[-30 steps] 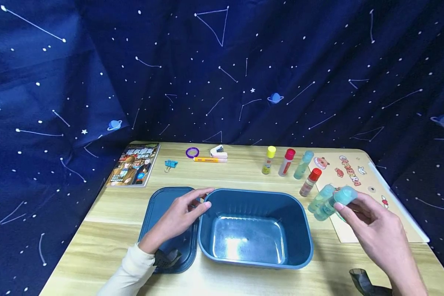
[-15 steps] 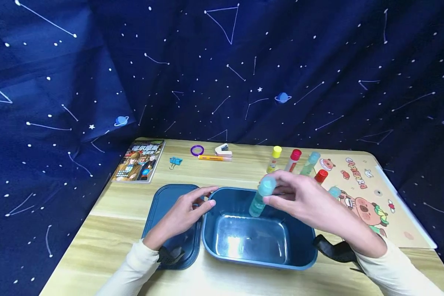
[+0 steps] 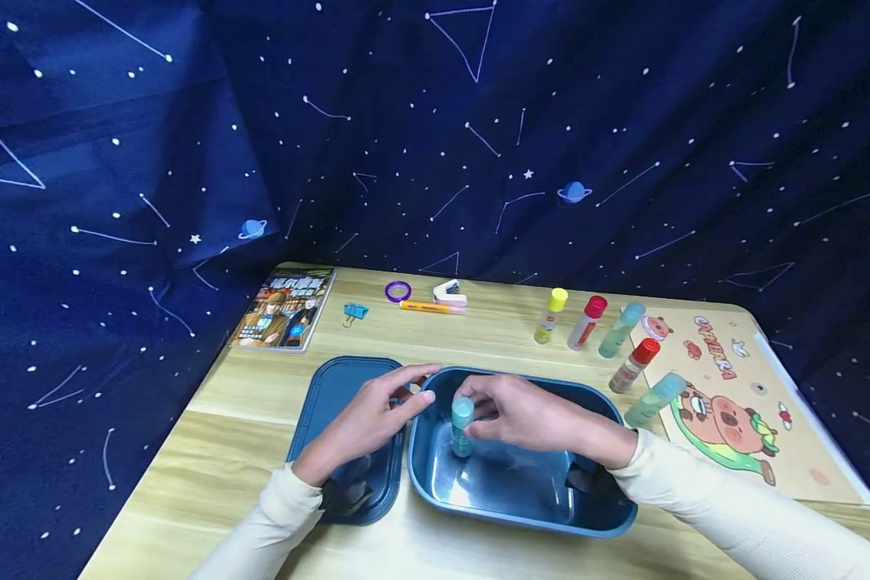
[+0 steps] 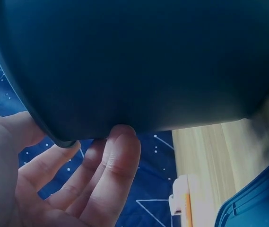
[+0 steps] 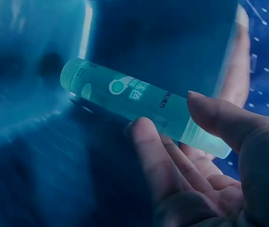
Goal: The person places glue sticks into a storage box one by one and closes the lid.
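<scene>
My right hand [image 3: 518, 415] holds a translucent teal glue bottle [image 3: 462, 427] by its upper end, inside the left part of a dark blue plastic bin [image 3: 522, 522]. In the right wrist view the thumb and fingers are round the cap end of the glue bottle [image 5: 129, 97], and its other end is close to the bin's floor; contact there is unclear. My left hand [image 3: 377, 411] grips the bin's far left corner, and in the left wrist view its fingers [image 4: 115, 165] touch the bin's wall [image 4: 125, 71].
A blue lid [image 3: 348, 379] lies left of the bin. Several glue bottles stand at right, including a yellow-capped one [image 3: 550, 316] and a red-capped one [image 3: 634, 365], near a capybara folder [image 3: 725, 370]. Behind are a book [image 3: 283, 310], binder clip [image 3: 355, 312], tape roll [image 3: 398, 291], orange pen [image 3: 431, 307] and stapler [image 3: 449, 292].
My right hand has carried the teal glue bottle from beside the folder leftward and down into the bin. The left hand stays at the bin's corner. The head view has shifted slightly.
</scene>
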A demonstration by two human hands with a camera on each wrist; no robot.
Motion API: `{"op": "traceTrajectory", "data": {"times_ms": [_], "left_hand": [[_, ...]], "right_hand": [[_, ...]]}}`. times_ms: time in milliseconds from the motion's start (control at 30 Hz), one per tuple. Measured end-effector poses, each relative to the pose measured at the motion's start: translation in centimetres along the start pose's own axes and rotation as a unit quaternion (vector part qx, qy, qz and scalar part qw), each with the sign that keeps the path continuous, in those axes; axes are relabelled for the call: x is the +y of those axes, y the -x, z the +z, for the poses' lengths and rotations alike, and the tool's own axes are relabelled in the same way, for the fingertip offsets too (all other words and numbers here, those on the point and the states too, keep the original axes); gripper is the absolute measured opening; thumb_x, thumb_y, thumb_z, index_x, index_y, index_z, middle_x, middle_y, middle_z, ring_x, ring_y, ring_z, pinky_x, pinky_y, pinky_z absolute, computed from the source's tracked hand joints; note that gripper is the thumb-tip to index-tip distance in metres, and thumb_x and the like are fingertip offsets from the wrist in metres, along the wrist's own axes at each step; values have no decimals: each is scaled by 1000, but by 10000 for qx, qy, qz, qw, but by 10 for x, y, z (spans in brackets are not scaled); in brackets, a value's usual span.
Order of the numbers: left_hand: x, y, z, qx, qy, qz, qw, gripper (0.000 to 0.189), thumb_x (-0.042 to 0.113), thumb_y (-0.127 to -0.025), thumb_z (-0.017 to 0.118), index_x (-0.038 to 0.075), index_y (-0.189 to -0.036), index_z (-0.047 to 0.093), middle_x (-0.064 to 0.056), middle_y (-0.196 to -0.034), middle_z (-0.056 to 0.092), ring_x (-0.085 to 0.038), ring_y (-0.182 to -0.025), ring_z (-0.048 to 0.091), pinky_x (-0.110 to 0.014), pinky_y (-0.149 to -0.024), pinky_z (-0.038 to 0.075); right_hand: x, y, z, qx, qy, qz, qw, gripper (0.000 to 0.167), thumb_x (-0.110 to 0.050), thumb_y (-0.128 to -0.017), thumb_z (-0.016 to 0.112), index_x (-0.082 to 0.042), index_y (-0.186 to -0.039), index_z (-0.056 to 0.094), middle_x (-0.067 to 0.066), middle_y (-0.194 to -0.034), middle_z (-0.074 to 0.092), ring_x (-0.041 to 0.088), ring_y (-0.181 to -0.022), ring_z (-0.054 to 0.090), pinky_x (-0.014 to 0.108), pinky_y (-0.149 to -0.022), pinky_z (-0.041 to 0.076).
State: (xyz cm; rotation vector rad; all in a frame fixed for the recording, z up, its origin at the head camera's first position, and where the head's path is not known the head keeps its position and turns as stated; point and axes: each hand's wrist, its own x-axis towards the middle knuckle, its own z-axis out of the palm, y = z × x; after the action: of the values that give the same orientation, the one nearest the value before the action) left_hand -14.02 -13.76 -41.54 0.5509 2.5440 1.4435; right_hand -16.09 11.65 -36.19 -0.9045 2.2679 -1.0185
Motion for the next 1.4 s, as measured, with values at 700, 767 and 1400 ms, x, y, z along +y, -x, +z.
{"op": "traceTrajectory", "data": {"times_ms": [700, 767, 1400], "left_hand": [[3, -2, 2, 27, 41, 72, 10000, 44, 36, -106, 60, 28, -149, 56, -2, -140, 65, -17, -101, 67, -28, -77, 56], [3, -2, 2, 19, 58, 72, 10000, 44, 36, -106, 59, 28, -149, 56, -2, -140, 65, -16, -101, 67, -28, -77, 56], [0, 0, 2, 68, 9, 59, 10000, 44, 35, -106, 59, 28, -149, 56, -2, -142, 64, -17, -102, 68, -27, -79, 56]], "right_hand": [[17, -16, 11, -74, -93, 51, 9999, 24, -4, -94, 74, -6, -116, 67, 2, -110, 71, 19, -112, 71, 32, -93, 59], [18, -17, 12, -100, -87, 69, 9999, 25, -4, -93, 75, -5, -117, 67, 3, -110, 71, 21, -114, 71, 33, -94, 59], [4, -2, 1, 88, 282, 626, 9976, 40, -12, -92, 79, -6, -128, 62, 12, -128, 70, 27, -119, 70, 38, -98, 58]]}}
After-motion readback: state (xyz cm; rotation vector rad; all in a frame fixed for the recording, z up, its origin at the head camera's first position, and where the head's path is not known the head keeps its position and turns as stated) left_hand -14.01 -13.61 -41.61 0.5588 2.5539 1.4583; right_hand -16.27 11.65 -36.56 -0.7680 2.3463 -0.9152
